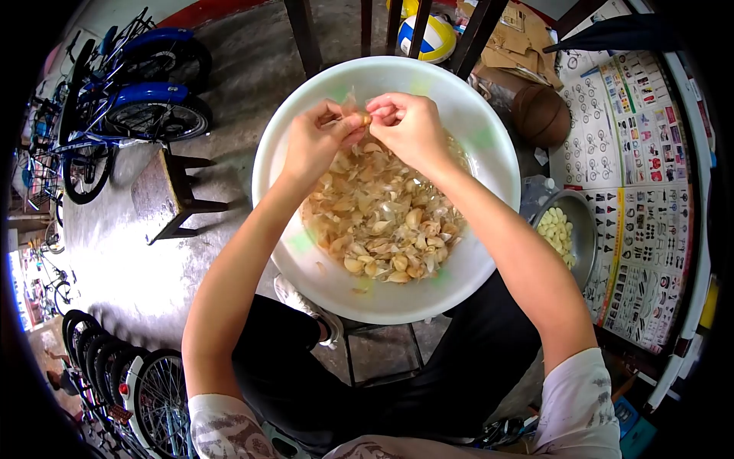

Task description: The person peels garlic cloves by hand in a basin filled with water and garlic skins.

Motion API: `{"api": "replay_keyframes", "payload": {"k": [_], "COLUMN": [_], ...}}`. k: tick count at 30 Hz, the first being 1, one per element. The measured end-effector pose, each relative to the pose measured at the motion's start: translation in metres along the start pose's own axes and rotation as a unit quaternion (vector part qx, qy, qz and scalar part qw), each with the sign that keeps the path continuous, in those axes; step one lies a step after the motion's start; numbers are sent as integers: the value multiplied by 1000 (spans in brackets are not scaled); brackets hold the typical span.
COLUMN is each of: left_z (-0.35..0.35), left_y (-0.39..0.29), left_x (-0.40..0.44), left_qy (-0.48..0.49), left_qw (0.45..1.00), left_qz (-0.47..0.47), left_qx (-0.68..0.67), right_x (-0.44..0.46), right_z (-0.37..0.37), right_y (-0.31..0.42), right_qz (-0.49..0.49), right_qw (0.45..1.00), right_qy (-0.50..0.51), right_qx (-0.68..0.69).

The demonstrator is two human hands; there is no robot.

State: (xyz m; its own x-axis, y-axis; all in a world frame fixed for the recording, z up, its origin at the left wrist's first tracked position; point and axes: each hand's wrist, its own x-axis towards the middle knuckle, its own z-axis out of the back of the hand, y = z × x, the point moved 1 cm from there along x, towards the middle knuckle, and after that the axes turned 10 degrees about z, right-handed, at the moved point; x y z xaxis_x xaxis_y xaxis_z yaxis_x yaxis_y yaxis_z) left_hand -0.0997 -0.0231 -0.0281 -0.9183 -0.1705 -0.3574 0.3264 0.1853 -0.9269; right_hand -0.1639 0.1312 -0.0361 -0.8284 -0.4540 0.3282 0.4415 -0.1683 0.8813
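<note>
A large white basin (pixel 284 264) stands in front of me, holding water, loose papery skins and many unpeeled garlic cloves (pixel 399 264). Above its far half, my left hand (pixel 330 131) and my right hand (pixel 407 126) meet fingertip to fingertip. Pinched between them is a small yellowish garlic clove (pixel 366 120). A thin flap of skin (pixel 349 99) sticks up by the left fingers. Both hands are closed, with thumbs and forefingers pressed together. To the right of the basin, a metal bowl (pixel 585 229) holds pale peeled garlic cloves (pixel 556 233).
Left of the basin is a small wooden stool (pixel 172 195), with bicycles (pixel 157 115) beyond and a row of tires (pixel 99 356) lower left. Chair slats (pixel 367 30), a volleyball (pixel 428 38), a basketball (pixel 541 115) and cardboard (pixel 520 42) lie at the far side. Printed posters (pixel 642 191) stand right.
</note>
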Motion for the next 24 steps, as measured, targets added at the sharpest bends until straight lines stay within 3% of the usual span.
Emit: {"api": "replay_keyframes", "payload": {"k": [6, 8, 10, 14, 16, 20, 22, 24], "left_z": [1, 3, 5, 7, 8, 9, 9, 6], "left_y": [-10, -5, -3, -3, -6, -7, -4, -3], "left_x": [4, 7, 7, 6, 8, 10, 9, 5], "left_qy": [24, 35, 40, 64, 78, 86, 98, 92], "left_qw": [995, 993, 997, 998, 996, 995, 992, 993], "left_qz": [-14, -20, -13, 7, 21, 24, 25, 28], "left_qx": [-91, -111, -66, -23, 25, 42, 72, 62], "right_x": [13, 14, 13, 12, 13, 16, 18, 14], "right_z": [5, 6, 8, 10, 13, 20, 23, 21], "right_y": [6, 6, 15, 19, 17, 15, 14, 14], "right_qz": [-40, -22, 68, 117, 209, 191, 216, 221], "right_qw": [980, 989, 997, 993, 974, 977, 962, 957], "right_qy": [-12, 5, 21, 13, 26, 49, 130, 141], "right_qx": [194, 149, 40, 13, -85, -79, -105, -122]}}
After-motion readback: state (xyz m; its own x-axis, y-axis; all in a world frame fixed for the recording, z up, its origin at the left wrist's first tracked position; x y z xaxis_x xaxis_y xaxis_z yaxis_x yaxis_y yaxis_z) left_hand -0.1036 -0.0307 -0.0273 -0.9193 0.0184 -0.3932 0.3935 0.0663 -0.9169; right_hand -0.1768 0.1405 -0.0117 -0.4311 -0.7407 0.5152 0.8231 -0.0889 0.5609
